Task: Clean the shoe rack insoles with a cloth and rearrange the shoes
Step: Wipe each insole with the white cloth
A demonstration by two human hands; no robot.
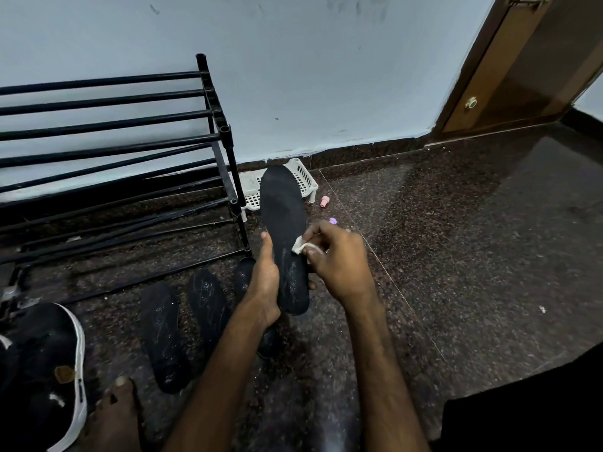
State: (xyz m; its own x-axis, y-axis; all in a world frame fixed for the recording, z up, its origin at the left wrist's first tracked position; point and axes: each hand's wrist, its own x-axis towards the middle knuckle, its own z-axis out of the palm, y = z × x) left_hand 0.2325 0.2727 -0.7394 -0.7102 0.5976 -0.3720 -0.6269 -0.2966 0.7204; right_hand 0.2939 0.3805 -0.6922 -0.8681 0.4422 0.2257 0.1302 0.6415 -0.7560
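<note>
My left hand [266,285] grips a black insole [283,223] by its heel end and holds it upright over the floor. My right hand [337,262] pinches a small white cloth [301,247] and presses it against the insole's right edge near the middle. Three more black insoles lie on the floor: one [164,334] at the left, one [207,305] beside it, and one [244,275] partly hidden behind my left hand. The black bar shoe rack [107,151] stands at the left against the wall. A black shoe with a white sole [49,370] sits at the bottom left.
A white plastic basket [306,181] lies on the floor behind the held insole. Small pink [324,201] and purple [332,220] objects lie near it. A wooden door [522,76] stands at the upper right. My bare foot [114,415] rests at the bottom left on dark granite floor [473,239].
</note>
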